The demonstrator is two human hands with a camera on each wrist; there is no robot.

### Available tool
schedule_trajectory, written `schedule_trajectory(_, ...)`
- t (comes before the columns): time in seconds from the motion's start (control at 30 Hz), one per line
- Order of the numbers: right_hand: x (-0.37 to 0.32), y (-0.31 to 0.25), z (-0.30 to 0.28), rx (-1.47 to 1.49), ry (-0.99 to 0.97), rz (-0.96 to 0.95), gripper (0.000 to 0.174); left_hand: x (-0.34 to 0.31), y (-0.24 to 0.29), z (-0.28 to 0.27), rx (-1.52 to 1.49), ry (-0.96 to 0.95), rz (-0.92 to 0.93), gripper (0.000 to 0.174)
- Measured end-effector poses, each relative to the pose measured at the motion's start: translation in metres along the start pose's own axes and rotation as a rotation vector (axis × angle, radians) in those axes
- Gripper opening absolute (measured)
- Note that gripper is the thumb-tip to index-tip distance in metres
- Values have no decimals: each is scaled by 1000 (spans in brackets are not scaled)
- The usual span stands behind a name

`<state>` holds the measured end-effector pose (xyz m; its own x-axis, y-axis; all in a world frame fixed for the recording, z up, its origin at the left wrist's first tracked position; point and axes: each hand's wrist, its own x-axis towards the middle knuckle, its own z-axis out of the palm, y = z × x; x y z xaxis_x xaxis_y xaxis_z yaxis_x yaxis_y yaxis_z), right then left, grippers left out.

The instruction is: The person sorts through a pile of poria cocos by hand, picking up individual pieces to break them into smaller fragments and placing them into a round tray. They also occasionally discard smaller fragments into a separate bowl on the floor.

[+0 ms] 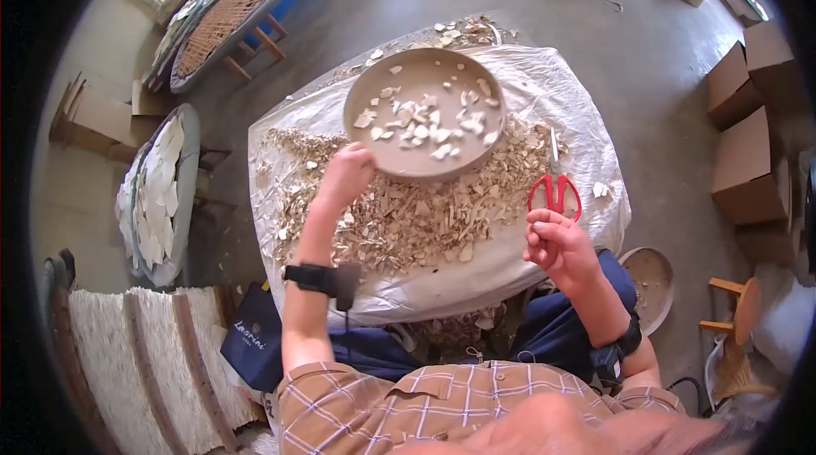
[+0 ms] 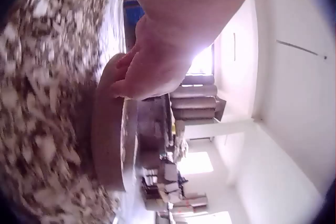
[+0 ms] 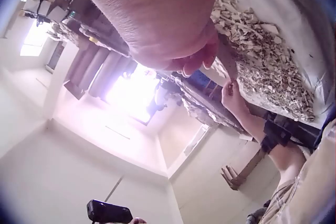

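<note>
Sorting judged partly done: left hand [image 1: 347, 173] curls over tray [image 1: 425, 74] rim, frame centre; few white pieces [image 1: 425, 119] lie inside, large chip heap [image 1: 408, 217] remains on surface [image 1: 544, 81]. Right hand [image 1: 554, 241] curled, contents indeterminable, just below scissors [image 1: 554, 191].

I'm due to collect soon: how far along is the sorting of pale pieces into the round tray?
Early, I'd judge. Done: a thin scatter of pale pieces lies in the round tray, much of its floor bare. In hand: the left hand is at the tray's rim; the right hand is curled, the red scissors lying unused just beyond it. Left: a broad heap of chips around the tray.
</note>
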<state>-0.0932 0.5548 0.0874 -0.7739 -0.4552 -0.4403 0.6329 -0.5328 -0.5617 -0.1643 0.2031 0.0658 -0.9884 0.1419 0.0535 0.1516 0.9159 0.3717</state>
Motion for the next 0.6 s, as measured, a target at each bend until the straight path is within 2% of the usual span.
schedule_trajectory(0.07,-2,0,3,-20,-6,8,15,-12,-33,-12,65,-45,-51,12)
schedule_trajectory(0.13,-3,1,6,-39,-4,19,15,-19,-47,-22,271,-326,-241,14)
schedule_trajectory(0.17,-1,1,6,-64,-3,4,15,-17,-51,-19,276,-326,-248,14)
schedule_trajectory(0.23,0,1,7,-90,-5,0,15,-3,-32,-12,327,-140,-284,16)
schedule_trajectory(0.27,1,1,7,-110,2,-9,14,6,-14,-9,196,-61,-154,17)
schedule_trajectory(0.3,1,3,7,-127,12,-17,14,20,0,0,212,-108,-140,17)
schedule_trajectory(0.33,2,4,7,-124,11,-11,14,30,13,9,106,-117,-121,18)
schedule_trajectory(0.4,4,5,5,-121,3,-33,14,52,39,30,74,-54,-30,19)
schedule_trajectory(0.47,5,5,4,-157,20,-28,14,74,46,59,-69,40,-17,22)
schedule_trajectory(0.6,8,6,0,-214,45,-16,14,101,62,92,108,74,-36,24)
